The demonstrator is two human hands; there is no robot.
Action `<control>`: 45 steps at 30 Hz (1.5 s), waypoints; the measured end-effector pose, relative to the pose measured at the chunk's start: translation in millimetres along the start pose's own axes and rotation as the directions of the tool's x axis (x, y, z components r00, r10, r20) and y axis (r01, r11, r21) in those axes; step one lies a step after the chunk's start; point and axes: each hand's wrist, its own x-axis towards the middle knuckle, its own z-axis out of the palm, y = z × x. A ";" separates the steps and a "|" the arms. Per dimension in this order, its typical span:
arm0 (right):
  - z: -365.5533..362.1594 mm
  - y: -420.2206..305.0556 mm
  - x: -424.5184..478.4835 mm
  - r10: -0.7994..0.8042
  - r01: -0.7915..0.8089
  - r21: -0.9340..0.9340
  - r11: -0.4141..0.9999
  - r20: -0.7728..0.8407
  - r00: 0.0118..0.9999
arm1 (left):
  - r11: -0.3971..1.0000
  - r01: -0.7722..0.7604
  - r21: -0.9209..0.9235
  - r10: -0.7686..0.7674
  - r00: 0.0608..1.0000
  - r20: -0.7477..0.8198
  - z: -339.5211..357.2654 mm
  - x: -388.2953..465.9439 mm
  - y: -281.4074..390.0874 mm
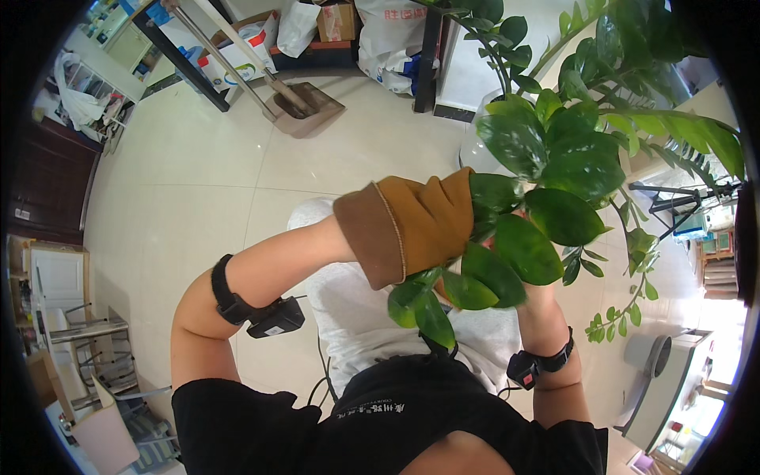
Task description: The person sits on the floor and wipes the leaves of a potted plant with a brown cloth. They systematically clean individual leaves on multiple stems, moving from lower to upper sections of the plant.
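A brown cloth piece with a darker folded cuff (409, 228), like a mitt or a sleeve, covers my left hand, which does not show. Its far end touches the glossy leaves of a green potted plant (543, 151). My right hand (536, 294) comes up from the right behind the broad leaves; only the wrist side and small bits of skin between the leaves show. What its fingers hold is hidden. Lower leaves (433, 303) hang over my light grey trousers. Both forearms wear black straps with small devices.
A dustpan (309, 110) with a long handle stands on the tiled floor. Bags (389, 44) and boxes sit under a black-legged table (424, 65). A white rounded pot (478, 145) is beyond the leaves. A black tripod (674, 202) and grey bin (650, 354) are at right, a metal-framed chair (89, 331) at left.
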 end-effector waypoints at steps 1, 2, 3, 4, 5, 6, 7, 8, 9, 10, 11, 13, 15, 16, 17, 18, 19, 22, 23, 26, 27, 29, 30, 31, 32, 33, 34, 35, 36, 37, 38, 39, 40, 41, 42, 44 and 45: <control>-0.4 1.0 -0.9 -0.029 0.027 -0.033 0.999 -0.040 0.999 | 0.997 0.060 0.048 -0.061 0.998 0.018 -1.5 0.2 0.5; -12.8 5.2 1.1 -0.052 0.048 0.069 0.996 0.050 0.997 | 0.980 0.174 0.093 -0.176 0.984 0.010 -4.8 -3.8 4.5; -18.0 4.8 2.5 -0.090 0.082 0.147 0.986 0.052 0.995 | 0.982 0.186 -0.018 -0.184 0.980 0.072 -8.5 -7.7 -0.5; -21.1 3.4 4.3 -0.133 0.118 0.224 0.967 0.053 0.990 | 0.970 0.207 -0.127 -0.190 0.973 0.133 -13.4 -11.2 -6.0; -24.5 1.8 5.3 -0.177 0.154 0.300 0.942 0.051 0.983 | 0.944 0.237 -0.229 -0.194 0.962 0.194 -17.8 -14.5 -11.8; -25.0 -3.9 5.5 -0.085 0.090 0.394 0.915 -0.031 0.996 | 0.930 0.215 -0.297 -0.152 0.963 0.222 -23.5 -25.8 -21.0; -27.3 -7.3 6.2 -0.056 0.068 0.410 0.910 -0.041 0.998 | 0.881 0.253 -0.399 -0.164 0.956 0.245 -25.4 -35.7 -27.3; -30.2 -10.5 6.8 -0.026 0.046 0.427 0.903 -0.053 0.998 | 0.819 0.291 -0.495 -0.174 0.947 0.269 -26.7 -45.1 -33.4; -35.3 -14.5 4.7 -0.081 0.080 0.356 0.931 -0.013 0.997 | 0.702 0.353 -0.619 -0.222 0.934 0.281 -23.5 -50.6 -38.1; -41.3 -8.6 8.5 -0.109 0.091 0.295 0.951 0.047 0.993 | 0.556 0.429 -0.712 -0.278 0.903 0.326 -16.3 -58.5 -37.8; -45.8 -3.6 12.2 -0.134 0.106 0.234 0.966 0.108 0.985 | 0.508 0.379 -0.774 -0.279 0.922 0.268 -4.2 -62.1 -34.9; -38.5 -6.1 19.5 -0.171 0.149 0.138 0.979 0.170 0.970 | 0.377 0.280 -0.883 -0.308 0.937 0.165 11.8 -60.6 -28.2; -25.8 -10.8 23.5 -0.207 0.199 0.070 0.978 0.149 0.967 | 0.233 0.227 -0.946 -0.345 0.928 0.137 14.3 -42.9 -20.5; -22.6 -12.9 24.7 -0.174 0.142 0.180 0.974 0.179 0.968 | 0.260 0.225 -0.939 -0.338 0.932 0.130 11.2 -32.6 -15.7; -19.1 -13.5 24.6 -0.179 0.152 0.170 0.974 0.155 0.972 | 0.405 0.204 -0.891 -0.281 0.955 0.091 14.9 -25.7 -8.5; -14.3 -12.3 25.5 -0.183 0.160 0.165 0.973 0.137 0.974 | 0.543 0.176 -0.821 -0.227 0.972 0.058 17.3 -21.2 -1.4; -13.9 -12.8 25.2 -0.190 0.173 0.150 0.973 0.105 0.976 | 0.764 0.418 -0.492 -0.248 0.894 0.374 -9.0 0.4 13.8; -21.7 -11.5 27.8 -0.294 0.271 0.201 0.941 0.097 0.951 | 0.809 0.365 -0.460 -0.279 0.928 0.245 -11.9 -5.5 7.2; -22.4 -16.4 27.1 -0.311 0.289 0.180 0.940 0.114 0.943 | 0.749 0.227 -0.623 -0.269 0.963 0.027 -8.0 -11.1 2.2; -39.4 -17.3 25.2 -0.358 0.348 0.112 0.931 0.093 0.929 | 0.798 0.241 -0.552 -0.177 0.970 0.167 -27.5 -13.0 2.0; -37.3 -22.7 26.4 -0.381 0.360 0.160 0.919 0.121 0.917 | 0.818 0.195 -0.541 -0.166 0.981 0.103 -30.4 -16.7 1.0; -30.5 -38.4 29.1 -0.430 0.382 0.254 0.888 0.169 0.887 | 0.605 0.157 -0.781 -0.182 0.982 0.057 -25.6 -32.5 -0.8; -39.4 -42.4 28.8 -0.411 0.335 0.284 0.898 0.274 0.869 | 0.386 0.102 -0.917 -0.228 0.974 0.012 -9.9 -46.6 1.5; -48.7 -42.1 26.8 -0.367 0.281 0.303 0.911 0.283 0.886 | 0.136 0.010 -0.991 -0.273 0.962 -0.028 -4.4 -49.7 -2.9; -59.1 -38.4 24.4 -0.324 0.227 0.320 0.920 0.291 0.900 | -0.358 -0.047 -0.933 -0.363 0.927 0.093 -8.4 -55.9 -3.1; -65.4 -37.2 21.1 -0.296 0.201 0.325 0.924 0.277 0.914 | -0.419 0.020 -0.908 -0.465 0.854 0.234 -5.6 -61.5 -1.5; -61.5 -37.8 16.3 -0.260 0.171 0.323 0.931 0.254 0.932 | -0.481 0.076 -0.874 -0.549 0.751 0.368 -1.3 -66.5 -0.6; -56.4 -39.5 10.8 -0.216 0.138 0.319 0.938 0.224 0.950 | -0.547 0.119 -0.828 -0.608 0.624 0.491 3.6 -66.0 -1.5; -49.3 -37.1 9.5 -0.182 0.106 0.334 0.937 0.205 0.962 | -0.442 0.088 -0.893 -0.708 0.577 0.407 2.2 -60.7 -5.7; -43.8 -38.6 5.3 -0.149 0.085 0.333 0.939 0.171 0.974 | -0.338 0.053 -0.940 -0.787 0.532 0.313 -9.0 -42.2 -13.5; -37.4 -42.4 -0.4 -0.111 0.058 0.343 0.937 0.135 0.985 | -0.540 -0.196 -0.819 -0.769 0.510 0.385 -26.1 -20.9 -19.5; -33.4 -48.8 -7.8 -0.088 0.051 0.345 0.937 0.094 0.992 | 0.014 0.101 -0.995 -0.800 0.598 0.049 -33.0 -7.5 -34.7; -28.0 -49.8 -9.3 -0.042 0.015 0.367 0.930 0.065 0.997 | 0.327 0.218 -0.920 -0.720 0.687 -0.094 -37.3 2.3 -40.7; -22.8 -52.4 -11.8 0.000 -0.020 0.395 0.919 0.051 0.999 | 0.615 0.270 -0.740 -0.613 0.754 -0.234 -41.9 12.9 -47.2; -15.0 -55.5 -14.9 0.049 -0.061 0.425 0.903 0.038 0.998 | 0.624 0.255 -0.738 -0.597 0.765 -0.240 -46.3 26.6 -43.6; -0.4 -65.5 -29.8 0.151 -0.134 0.490 0.861 0.004 0.989 | 0.631 0.216 -0.745 -0.559 0.793 -0.243 -51.1 59.1 -27.4; 10.1 -72.6 -37.1 0.198 -0.172 0.525 0.833 0.008 0.980 | 0.599 0.138 -0.789 -0.505 0.830 -0.238 -60.4 69.8 -19.9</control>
